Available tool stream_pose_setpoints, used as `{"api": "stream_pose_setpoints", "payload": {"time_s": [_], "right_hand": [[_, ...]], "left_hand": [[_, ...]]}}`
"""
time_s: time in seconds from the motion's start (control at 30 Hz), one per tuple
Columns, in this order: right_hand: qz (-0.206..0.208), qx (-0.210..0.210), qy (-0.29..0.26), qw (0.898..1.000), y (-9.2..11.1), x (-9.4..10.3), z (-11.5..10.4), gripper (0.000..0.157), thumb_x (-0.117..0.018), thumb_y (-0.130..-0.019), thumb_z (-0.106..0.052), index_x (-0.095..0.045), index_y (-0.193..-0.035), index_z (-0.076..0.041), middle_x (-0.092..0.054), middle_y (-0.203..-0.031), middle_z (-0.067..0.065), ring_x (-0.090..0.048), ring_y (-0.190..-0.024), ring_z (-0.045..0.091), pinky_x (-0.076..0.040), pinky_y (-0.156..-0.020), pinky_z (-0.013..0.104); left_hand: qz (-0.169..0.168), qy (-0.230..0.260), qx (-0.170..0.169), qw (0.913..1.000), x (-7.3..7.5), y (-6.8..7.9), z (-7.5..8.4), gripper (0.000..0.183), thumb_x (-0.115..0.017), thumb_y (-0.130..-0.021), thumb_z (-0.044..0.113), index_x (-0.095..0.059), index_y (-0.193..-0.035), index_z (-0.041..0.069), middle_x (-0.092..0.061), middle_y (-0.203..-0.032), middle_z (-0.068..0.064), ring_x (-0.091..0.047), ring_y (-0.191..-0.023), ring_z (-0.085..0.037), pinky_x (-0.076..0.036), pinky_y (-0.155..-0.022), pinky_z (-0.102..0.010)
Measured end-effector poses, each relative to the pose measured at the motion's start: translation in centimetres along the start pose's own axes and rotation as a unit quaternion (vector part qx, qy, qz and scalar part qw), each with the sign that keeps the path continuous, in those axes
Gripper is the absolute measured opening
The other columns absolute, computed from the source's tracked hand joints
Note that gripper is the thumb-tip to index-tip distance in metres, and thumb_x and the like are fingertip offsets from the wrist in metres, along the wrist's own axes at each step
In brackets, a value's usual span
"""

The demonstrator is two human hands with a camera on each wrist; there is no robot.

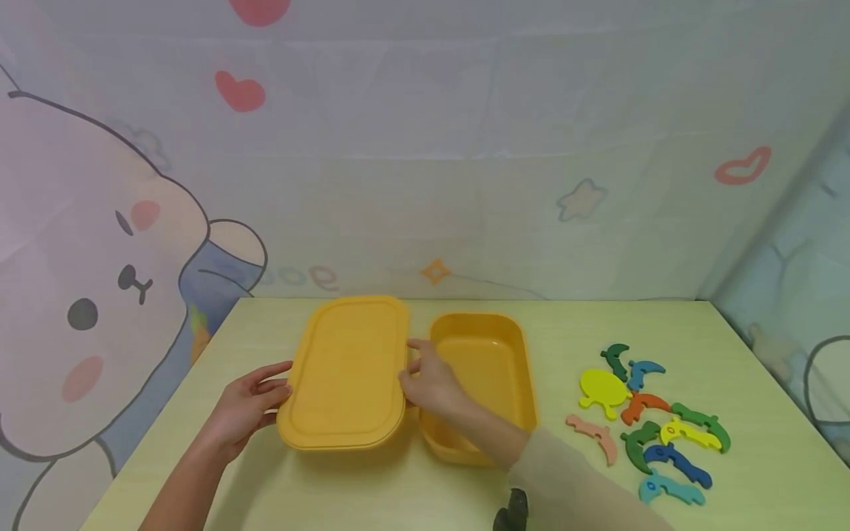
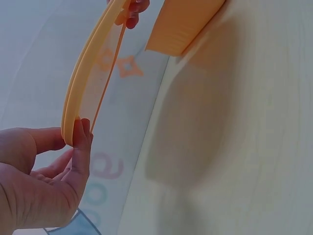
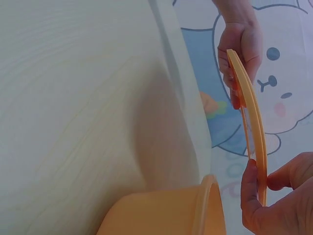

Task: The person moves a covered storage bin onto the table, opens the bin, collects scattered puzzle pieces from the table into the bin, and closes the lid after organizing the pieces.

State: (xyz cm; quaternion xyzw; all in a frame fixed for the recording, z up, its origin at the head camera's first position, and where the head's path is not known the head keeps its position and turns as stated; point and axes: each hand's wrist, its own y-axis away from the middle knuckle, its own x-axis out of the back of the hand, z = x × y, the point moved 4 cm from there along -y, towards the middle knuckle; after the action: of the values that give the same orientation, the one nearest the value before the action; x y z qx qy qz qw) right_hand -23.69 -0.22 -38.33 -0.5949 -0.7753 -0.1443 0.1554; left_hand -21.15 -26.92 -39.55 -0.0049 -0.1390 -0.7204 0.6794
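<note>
A yellow lid [image 1: 348,372], rounded at its corners, is held above the table, left of an open yellow box [image 1: 481,361]. My left hand [image 1: 242,409] pinches the lid's left edge, thumb on one face and fingers on the other in the left wrist view. At the opposite edge my right hand [image 1: 432,380] pinches the lid too, its forearm crossing over the box. Seen edge-on, the lid [image 3: 254,127] shows a thin rim along its underside. The box's inside, as far as it shows, holds nothing.
Right of the box lie several flat coloured pieces, among them a lime-yellow round one [image 1: 603,387], a pink one [image 1: 594,436] and a dark blue one [image 1: 680,463]. A printed cloth [image 1: 425,147] hangs behind the pale table [image 1: 564,324].
</note>
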Motion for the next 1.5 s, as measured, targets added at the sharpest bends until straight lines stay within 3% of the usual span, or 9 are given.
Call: {"api": "stream_pose_setpoints", "payload": {"time_s": [0.27,0.43,0.7,1.3,1.5], "right_hand": [[-0.025,-0.022,0.019,0.999,-0.2,-1.8,-0.3,0.060,-0.051,-0.087,-0.005,-0.027,-0.142,-0.003,-0.057,-0.114,0.019,-0.061,-0.060,0.017,-0.043,-0.048,0.022],[-0.029,-0.004,0.021,0.999,-0.4,-3.1,-0.4,0.060,-0.051,-0.088,-0.005,-0.025,-0.141,0.001,-0.060,-0.109,0.018,-0.062,-0.058,0.017,-0.042,-0.046,0.020],[-0.011,0.018,0.028,0.999,-0.4,-4.8,-0.2,0.059,-0.051,-0.087,-0.005,-0.027,-0.140,0.003,-0.063,-0.100,0.015,-0.060,-0.054,0.012,-0.047,-0.046,0.022],[0.037,-0.019,0.029,0.999,-0.6,-6.6,0.4,0.046,-0.055,-0.086,-0.007,-0.044,-0.130,0.004,-0.062,-0.097,0.009,-0.059,-0.056,0.008,-0.047,-0.051,0.019],[0.047,-0.019,0.057,0.997,-0.6,-6.9,0.7,0.044,-0.058,-0.085,-0.008,-0.048,-0.126,0.005,-0.060,-0.090,0.006,-0.057,-0.069,0.011,-0.047,-0.057,0.020]], "left_hand": [[0.025,-0.025,0.018,0.9992,1.1,0.2,-0.7,0.053,-0.055,-0.092,0.012,-0.034,-0.139,-0.001,-0.062,-0.104,-0.001,-0.062,-0.082,-0.007,-0.055,-0.072,-0.029],[0.041,-0.045,0.023,0.9978,2.0,0.3,-1.2,0.052,-0.055,-0.092,0.012,-0.036,-0.138,-0.003,-0.063,-0.107,-0.002,-0.062,-0.082,-0.004,-0.055,-0.072,-0.028],[0.060,-0.066,0.026,0.9957,3.1,0.6,-2.0,0.052,-0.057,-0.090,0.013,-0.039,-0.135,-0.006,-0.064,-0.102,0.001,-0.061,-0.080,-0.002,-0.055,-0.070,-0.027],[0.093,-0.124,0.036,0.9873,4.2,0.7,-3.3,0.047,-0.059,-0.089,0.013,-0.046,-0.130,-0.006,-0.064,-0.098,-0.001,-0.058,-0.075,-0.002,-0.054,-0.065,-0.025],[0.095,-0.141,0.037,0.9847,4.2,0.6,-3.6,0.045,-0.059,-0.088,0.013,-0.048,-0.128,-0.006,-0.064,-0.098,-0.002,-0.057,-0.074,-0.002,-0.053,-0.063,-0.025]]}}
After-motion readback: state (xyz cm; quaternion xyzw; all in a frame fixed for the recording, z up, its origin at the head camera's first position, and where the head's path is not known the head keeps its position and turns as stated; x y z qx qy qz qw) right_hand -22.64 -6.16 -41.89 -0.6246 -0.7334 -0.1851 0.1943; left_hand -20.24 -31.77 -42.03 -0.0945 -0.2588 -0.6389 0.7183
